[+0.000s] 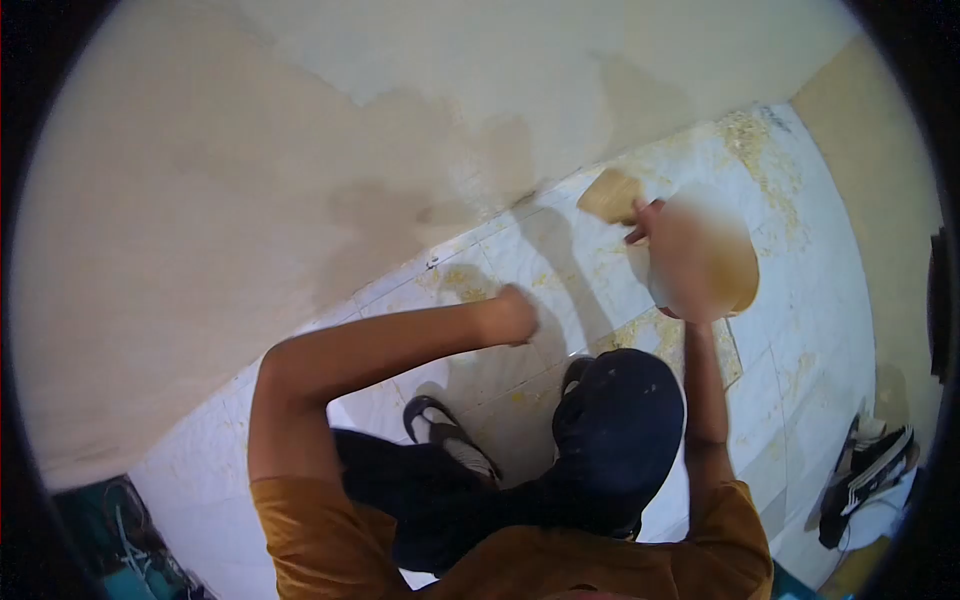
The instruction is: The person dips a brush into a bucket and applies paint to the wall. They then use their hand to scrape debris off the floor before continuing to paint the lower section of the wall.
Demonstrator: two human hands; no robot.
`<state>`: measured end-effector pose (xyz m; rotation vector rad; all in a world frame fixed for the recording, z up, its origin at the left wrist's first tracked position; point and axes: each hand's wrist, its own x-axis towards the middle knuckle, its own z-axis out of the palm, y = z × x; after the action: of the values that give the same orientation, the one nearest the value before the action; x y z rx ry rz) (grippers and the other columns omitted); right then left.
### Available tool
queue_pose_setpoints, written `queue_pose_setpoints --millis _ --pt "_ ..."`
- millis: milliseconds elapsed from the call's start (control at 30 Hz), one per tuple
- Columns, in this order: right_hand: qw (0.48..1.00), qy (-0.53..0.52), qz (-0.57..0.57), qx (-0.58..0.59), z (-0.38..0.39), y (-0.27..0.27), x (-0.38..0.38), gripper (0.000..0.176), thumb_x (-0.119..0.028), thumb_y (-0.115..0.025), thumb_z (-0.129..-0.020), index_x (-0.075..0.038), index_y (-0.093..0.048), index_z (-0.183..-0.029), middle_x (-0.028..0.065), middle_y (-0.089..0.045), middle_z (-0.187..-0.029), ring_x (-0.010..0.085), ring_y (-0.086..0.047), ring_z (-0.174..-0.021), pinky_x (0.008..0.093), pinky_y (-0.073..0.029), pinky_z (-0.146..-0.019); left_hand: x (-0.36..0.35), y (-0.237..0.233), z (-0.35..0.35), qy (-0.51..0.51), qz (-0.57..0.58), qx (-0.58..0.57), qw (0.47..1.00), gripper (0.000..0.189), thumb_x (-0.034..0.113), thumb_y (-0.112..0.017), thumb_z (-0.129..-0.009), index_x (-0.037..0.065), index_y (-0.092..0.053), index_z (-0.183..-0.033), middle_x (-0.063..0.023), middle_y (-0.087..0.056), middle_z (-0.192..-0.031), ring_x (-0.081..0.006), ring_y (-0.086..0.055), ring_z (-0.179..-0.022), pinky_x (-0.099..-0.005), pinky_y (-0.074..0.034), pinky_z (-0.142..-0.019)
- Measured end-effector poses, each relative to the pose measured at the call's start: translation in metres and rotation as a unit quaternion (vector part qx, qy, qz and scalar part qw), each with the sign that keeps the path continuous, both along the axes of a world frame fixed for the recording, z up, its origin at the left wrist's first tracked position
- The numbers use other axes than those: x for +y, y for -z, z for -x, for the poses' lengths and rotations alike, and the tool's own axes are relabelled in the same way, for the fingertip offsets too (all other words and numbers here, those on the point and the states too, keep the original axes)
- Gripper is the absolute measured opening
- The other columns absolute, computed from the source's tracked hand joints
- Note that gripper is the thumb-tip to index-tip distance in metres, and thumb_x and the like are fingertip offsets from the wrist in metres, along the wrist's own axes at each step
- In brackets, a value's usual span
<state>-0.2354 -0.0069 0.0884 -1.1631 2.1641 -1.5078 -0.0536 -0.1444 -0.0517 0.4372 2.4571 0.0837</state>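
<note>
My left hand [512, 315] is a closed fist above the tiled floor, slightly smeared, with nothing showing out of it. Fingers of my right hand [645, 220] are closed on the edge of a flat tan piece [608, 195], close to the foot of the wall. A round container [742, 275] with tan colour on it is right beside and below that hand. A blurred patch covers part of the container and most of the right hand, so their contact cannot be made out.
White floor tiles [790, 350] carry yellowish smears and crumbs. A beige wall [300, 150] with damp-looking patches rises ahead. Dark shoes or bundled items [870, 480] lie at the lower right. Green and teal items [120, 540] are at the lower left. My sandalled foot [450, 435] is between my arms.
</note>
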Motion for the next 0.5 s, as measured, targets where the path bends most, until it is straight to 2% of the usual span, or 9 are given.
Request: queue_pose_setpoints --millis 33,100,133,167,233,300,367,467,500 --pt "0.999 -0.002 0.011 0.037 0.001 -0.029 0.001 0.036 -0.027 -0.065 -0.098 0.003 -0.071 -0.077 0.0049 -0.067 -0.065 0.0071 -0.061 -0.06 0.0231 -0.045 -0.057 0.016 -0.014 0.032 0.064 0.023 0.037 0.997 0.027 0.038 -0.063 -0.088 0.014 -0.076 -0.086 -0.0076 -0.073 -0.082 -0.0279 -0.072 -0.081 -0.0466 -0.054 -0.069" --pt "0.995 -0.032 0.01 0.09 0.011 -0.086 0.0 0.037 -0.027 -0.065 -0.098 0.003 -0.07 -0.077 0.0038 -0.064 -0.065 0.0075 -0.06 -0.06 0.0238 -0.046 -0.056 0.054 -0.039 0.082 0.097 -0.033 0.191 0.976 0.027 0.036 -0.061 -0.089 0.014 -0.076 -0.088 -0.0088 -0.074 -0.087 -0.0272 -0.073 -0.084 -0.0455 -0.055 -0.069" --pt "0.985 -0.054 0.015 0.163 0.017 -0.109 -0.008 0.038 -0.029 -0.066 -0.098 0.002 -0.07 -0.077 0.0038 -0.065 -0.066 0.0075 -0.06 -0.059 0.0247 -0.047 -0.054 0.07 -0.067 0.102 0.095 -0.094 0.203 0.97 0.029 0.036 -0.058 -0.091 0.013 -0.076 -0.09 -0.0114 -0.074 -0.089 -0.0311 -0.072 -0.084 -0.0468 -0.056 -0.071" --pt "0.979 -0.02 -0.075 0.19 0.022 -0.133 -0.014 0.039 -0.033 -0.065 -0.098 0.002 -0.071 -0.079 0.0037 -0.065 -0.068 0.0082 -0.06 -0.059 0.0254 -0.048 -0.054 0.092 -0.066 0.124 0.038 -0.181 0.207 0.961 0.039 0.041 -0.052 -0.097 0.01 -0.075 -0.093 -0.0154 -0.073 -0.091 -0.037 -0.07 -0.088 -0.0497 -0.055 -0.079" --pt "0.967 -0.083 -0.133 0.199 0.025 -0.17 -0.028 0.04 -0.033 -0.066 -0.097 0.001 -0.067 -0.078 0.0053 -0.066 -0.074 0.0102 -0.062 -0.062 0.0249 -0.048 -0.057 0.117 -0.09 0.153 0.137 -0.233 0.169 0.948 0.049 0.049 -0.045 -0.1 0.009 -0.073 -0.103 -0.0189 -0.072 -0.097 -0.0401 -0.067 -0.097 -0.051 -0.052 -0.086" --pt "0.963 -0.083 -0.129 0.223 0.027 -0.184 -0.036 0.038 -0.031 -0.065 -0.097 0.001 -0.066 -0.077 0.0053 -0.066 -0.074 0.0102 -0.061 -0.058 0.0253 -0.049 -0.057 0.129 -0.102 0.149 0.152 -0.257 0.153 0.942 0.052 0.053 -0.045 -0.099 0.009 -0.073 -0.107 -0.0198 -0.071 -0.102 -0.0396 -0.066 -0.101 -0.0509 -0.05 -0.089" --pt "0.921 -0.061 -0.344 0.174 0.023 -0.207 -0.038 0.033 -0.025 -0.065 -0.097 0.002 -0.067 -0.077 0.0053 -0.066 -0.073 0.0102 -0.06 -0.057 0.0261 -0.051 -0.055 0.144 -0.101 0.143 0.16 -0.282 0.134 0.936 0.056 0.057 -0.044 -0.099 0.009 -0.072 -0.112 -0.0207 -0.07 -0.107 -0.0392 -0.065 -0.105 -0.0508 -0.049 -0.092" --pt "0.96 0.014 -0.152 0.236 0.004 -0.148 -0.018 0.027 -0.021 -0.064 -0.096 0.005 -0.072 -0.093 0.0075 -0.071 -0.078 0.0102 -0.062 -0.059 0.0244 -0.05 -0.054 0.185 -0.046 0.154 0.27 -0.155 0.128 0.942 0.057 0.055 -0.059 -0.091 0.009 -0.069 -0.122 -0.0184 -0.067 -0.123 -0.0353 -0.063 -0.115 -0.0469 -0.047 -0.099" --pt "0.978 0.065 0.009 0.198 -0.013 -0.11 -0.017 0.034 -0.029 -0.064 -0.097 0.003 -0.073 -0.089 0.0083 -0.071 -0.075 0.0116 -0.064 -0.055 0.0256 -0.049 -0.052 0.21 -0.01 0.164 0.267 -0.152 0.134 0.942 0.057 0.055 -0.059 -0.091 0.009 -0.069 -0.122 -0.0184 -0.067 -0.123 -0.0353 -0.063 -0.115 -0.0469 -0.047 -0.099"
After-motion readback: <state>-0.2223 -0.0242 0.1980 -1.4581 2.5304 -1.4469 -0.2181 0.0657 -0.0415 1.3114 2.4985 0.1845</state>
